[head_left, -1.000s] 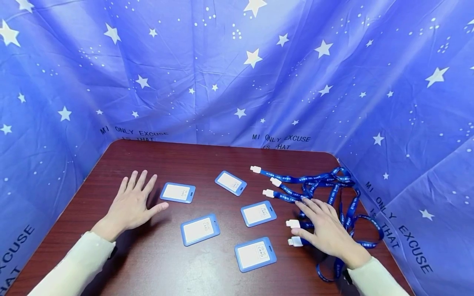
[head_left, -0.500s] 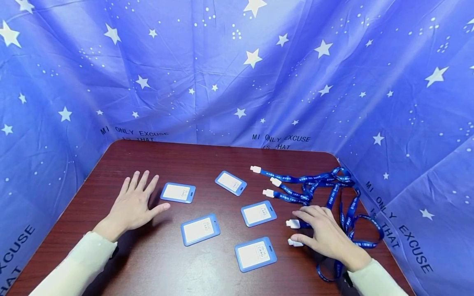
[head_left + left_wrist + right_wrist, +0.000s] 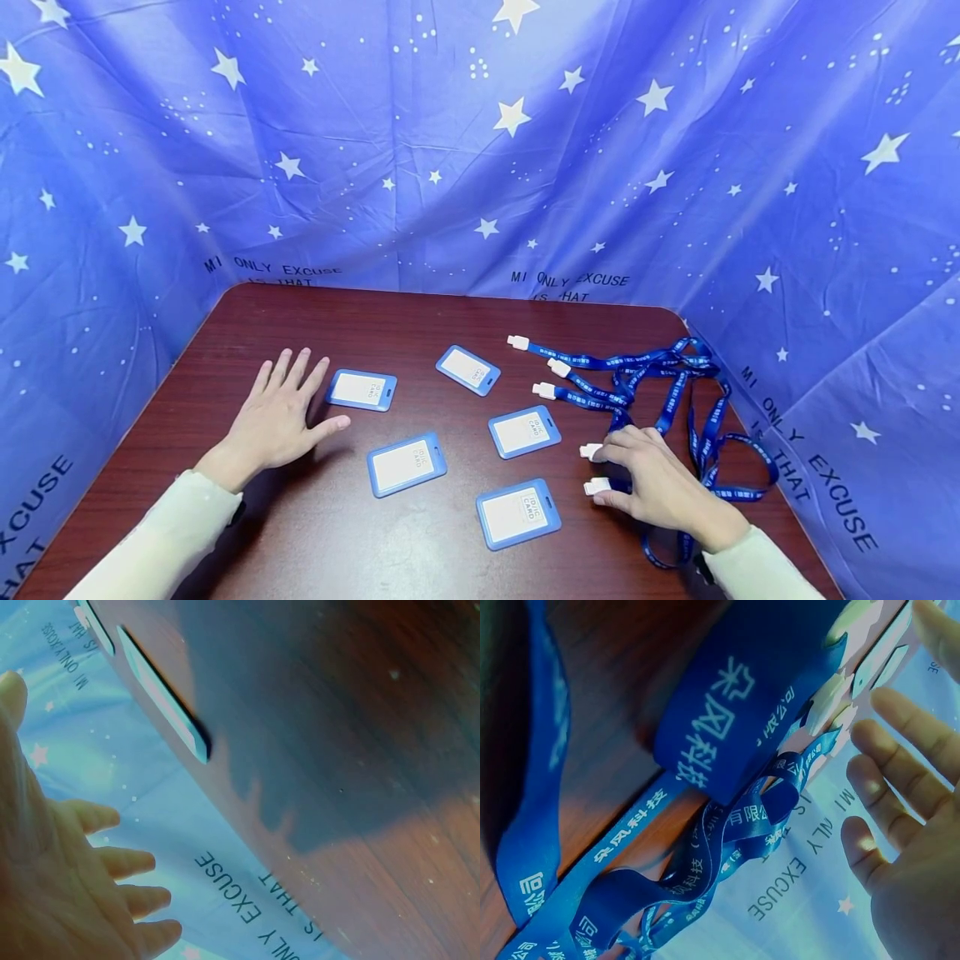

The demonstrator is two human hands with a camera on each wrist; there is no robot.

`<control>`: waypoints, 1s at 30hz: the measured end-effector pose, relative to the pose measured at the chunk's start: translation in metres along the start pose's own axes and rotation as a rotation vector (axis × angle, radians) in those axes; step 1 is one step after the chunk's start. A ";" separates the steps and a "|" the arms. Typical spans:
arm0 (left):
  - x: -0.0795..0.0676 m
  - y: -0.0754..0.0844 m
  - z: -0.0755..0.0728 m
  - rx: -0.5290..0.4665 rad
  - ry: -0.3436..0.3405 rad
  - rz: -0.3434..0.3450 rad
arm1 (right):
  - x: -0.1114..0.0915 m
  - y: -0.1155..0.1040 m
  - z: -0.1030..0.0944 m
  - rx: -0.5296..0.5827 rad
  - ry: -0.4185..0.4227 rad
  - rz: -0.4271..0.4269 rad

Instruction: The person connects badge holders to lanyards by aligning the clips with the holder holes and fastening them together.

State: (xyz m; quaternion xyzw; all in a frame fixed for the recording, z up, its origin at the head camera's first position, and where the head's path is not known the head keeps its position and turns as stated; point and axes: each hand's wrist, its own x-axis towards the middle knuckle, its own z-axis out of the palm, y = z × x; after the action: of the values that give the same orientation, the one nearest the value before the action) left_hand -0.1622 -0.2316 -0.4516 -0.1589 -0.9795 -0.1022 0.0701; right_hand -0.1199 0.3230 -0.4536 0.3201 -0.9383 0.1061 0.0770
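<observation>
My left hand, fingers spread, hovers beside a blue-rimmed card holder at the left of the table. In the left wrist view that palm shows with its shadow on the wood. My right hand is over the blue lanyards, its fingertips and thumb right by two white clips. In the right wrist view, its fingers are loosely bent with nothing between them, beside a printed lanyard strap. Three more white clips point left, farther back.
More card holders lie flat mid-table: one at the back, one at the front left, one by the clips and one at the front. Tangled straps reach the right table edge. A starry blue curtain surrounds the dark wooden table.
My right hand has drawn back from the farther straps to the two nearer clips, its fingers bending more. My left hand has drifted slightly to the right. The card holders stay put.
</observation>
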 end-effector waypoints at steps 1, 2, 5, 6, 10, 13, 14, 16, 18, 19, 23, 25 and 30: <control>0.000 0.001 0.000 -0.001 0.001 0.003 | 0.000 0.000 0.000 -0.002 -0.004 -0.005; 0.000 0.001 0.001 0.000 0.003 0.008 | 0.000 -0.001 0.000 -0.003 -0.009 -0.010; 0.000 0.002 0.002 0.002 0.007 0.018 | -0.001 0.000 0.001 -0.004 -0.018 -0.019; 0.001 0.002 0.002 0.003 0.010 0.020 | -0.001 0.000 0.001 -0.006 -0.021 -0.019; 0.000 0.004 0.003 0.008 0.015 0.030 | -0.001 0.000 0.002 -0.012 -0.032 -0.015; 0.000 0.007 0.004 0.011 0.016 0.040 | -0.002 0.001 0.003 -0.017 -0.038 -0.016; -0.001 0.007 0.004 0.011 0.014 0.042 | -0.002 0.001 0.004 -0.020 -0.037 -0.019; -0.001 0.009 0.005 0.013 0.013 0.050 | -0.002 0.001 0.004 -0.023 -0.032 -0.026; -0.001 0.010 0.006 0.014 0.013 0.057 | -0.002 0.001 0.005 -0.024 -0.025 -0.035; -0.001 0.011 0.006 0.014 0.012 0.059 | -0.002 0.001 0.005 -0.023 -0.023 -0.038; -0.001 0.013 0.009 0.017 0.018 0.072 | -0.003 0.000 0.005 -0.019 -0.035 -0.034; -0.001 0.013 0.010 0.018 0.020 0.077 | -0.003 0.000 0.005 -0.019 -0.046 -0.025; -0.002 0.016 0.012 0.019 0.027 0.091 | -0.003 0.001 0.006 -0.027 -0.050 -0.019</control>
State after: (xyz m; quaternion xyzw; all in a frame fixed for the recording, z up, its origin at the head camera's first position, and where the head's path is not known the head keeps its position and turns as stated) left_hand -0.1567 -0.2142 -0.4603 -0.2013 -0.9711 -0.0919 0.0894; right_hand -0.1181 0.3239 -0.4602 0.3303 -0.9382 0.0848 0.0590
